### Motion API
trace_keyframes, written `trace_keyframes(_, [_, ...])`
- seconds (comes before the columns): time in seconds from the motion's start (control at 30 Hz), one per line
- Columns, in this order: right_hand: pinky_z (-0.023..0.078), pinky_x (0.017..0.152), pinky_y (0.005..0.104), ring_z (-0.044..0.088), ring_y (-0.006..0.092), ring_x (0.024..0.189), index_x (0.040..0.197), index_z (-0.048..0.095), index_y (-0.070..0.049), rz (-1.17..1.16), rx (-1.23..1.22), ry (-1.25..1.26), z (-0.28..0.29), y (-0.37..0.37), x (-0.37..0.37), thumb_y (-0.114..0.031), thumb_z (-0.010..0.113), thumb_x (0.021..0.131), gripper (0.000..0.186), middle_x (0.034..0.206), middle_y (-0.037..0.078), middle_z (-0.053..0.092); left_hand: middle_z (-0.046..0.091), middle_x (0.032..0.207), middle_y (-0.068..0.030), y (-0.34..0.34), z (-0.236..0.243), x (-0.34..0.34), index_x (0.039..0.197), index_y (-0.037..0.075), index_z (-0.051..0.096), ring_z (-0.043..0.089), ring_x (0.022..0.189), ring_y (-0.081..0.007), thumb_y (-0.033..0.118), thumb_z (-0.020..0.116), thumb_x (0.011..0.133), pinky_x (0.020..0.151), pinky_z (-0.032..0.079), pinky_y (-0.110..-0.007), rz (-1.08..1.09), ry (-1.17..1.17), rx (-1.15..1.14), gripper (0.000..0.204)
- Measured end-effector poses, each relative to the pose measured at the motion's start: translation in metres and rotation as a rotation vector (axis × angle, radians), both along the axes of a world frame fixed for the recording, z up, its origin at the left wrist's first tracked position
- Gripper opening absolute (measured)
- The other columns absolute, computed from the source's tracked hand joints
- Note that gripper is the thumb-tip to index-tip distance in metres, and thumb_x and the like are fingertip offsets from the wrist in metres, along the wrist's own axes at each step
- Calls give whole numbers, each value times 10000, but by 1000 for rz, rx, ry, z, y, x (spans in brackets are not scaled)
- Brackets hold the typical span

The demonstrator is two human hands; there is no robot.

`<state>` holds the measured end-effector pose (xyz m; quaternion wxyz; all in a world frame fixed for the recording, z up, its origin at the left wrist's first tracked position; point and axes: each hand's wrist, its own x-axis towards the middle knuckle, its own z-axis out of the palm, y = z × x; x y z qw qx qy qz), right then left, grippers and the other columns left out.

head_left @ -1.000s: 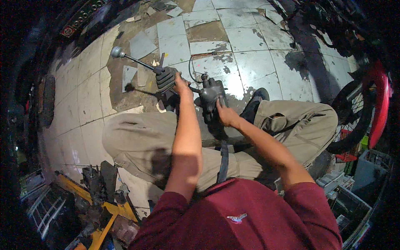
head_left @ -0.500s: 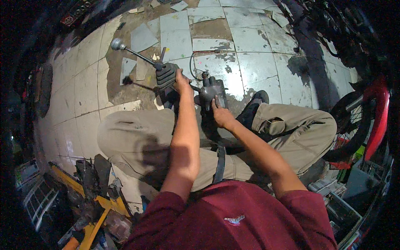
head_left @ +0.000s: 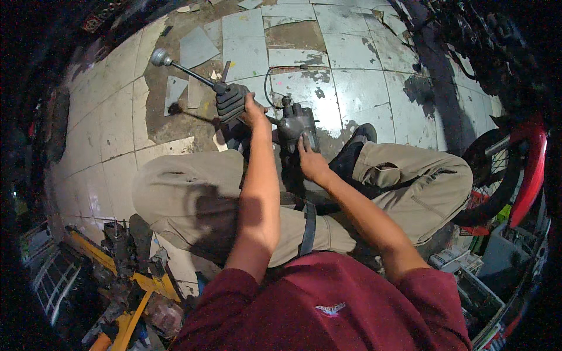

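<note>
A metal lever (head_left: 193,75) with a rounded grey knob (head_left: 160,57) points toward the far left. Its lower end runs into a black ribbed rubber boot (head_left: 230,105). My left hand (head_left: 256,111) is closed round the near right end of that boot, its thumb along the top. To the right, a dark metal housing (head_left: 297,127) with short stubs and a thin black cable (head_left: 268,88) sits between my legs. My right hand (head_left: 313,161) grips this housing from the near side, a finger laid along its surface; the other fingers are partly hidden.
Cracked tiles (head_left: 243,55) cover the floor ahead, with loose tile pieces at the far left. Yellow metal parts (head_left: 149,286) lie at my near left. A wheel (head_left: 489,175) and red bodywork (head_left: 530,175) stand at the right, above a grey crate (head_left: 477,298).
The lever, boot and housing sit slightly farther up and left in the picture, along with the floor. Both hands keep their places on them.
</note>
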<state>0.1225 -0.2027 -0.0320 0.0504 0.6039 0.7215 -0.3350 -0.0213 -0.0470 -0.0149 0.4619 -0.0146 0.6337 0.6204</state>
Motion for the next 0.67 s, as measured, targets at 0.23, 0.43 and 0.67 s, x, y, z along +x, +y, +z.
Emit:
trace_keyframes(0.23, [503,650,486,587,474,726,1362,98,74,-21,13,-23,11,-17,-2,-37,462,764,709,1360,333,220,374,502,-28,6,-21,-5,560,66,443,393,430,-179,251,630,670,417,358,-311,-16,-43,-28,285])
trace_keyframes(0.43, [495,667,492,582,479,756,1369,63,72,-50,-18,-12,2,2,-5,-41,482,763,745,1353,343,219,433,603,-49,6,-13,-2,701,45,537,432,479,-172,257,624,666,407,361,-298,-11,81,-49,232])
trace_keyframes(0.67, [504,706,494,593,483,808,1382,85,41,-135,16,-41,-11,9,-16,-108,395,836,645,1396,300,177,561,702,-87,7,-26,-7,770,29,601,483,557,-211,369,622,648,646,409,-429,-85,68,-113,362])
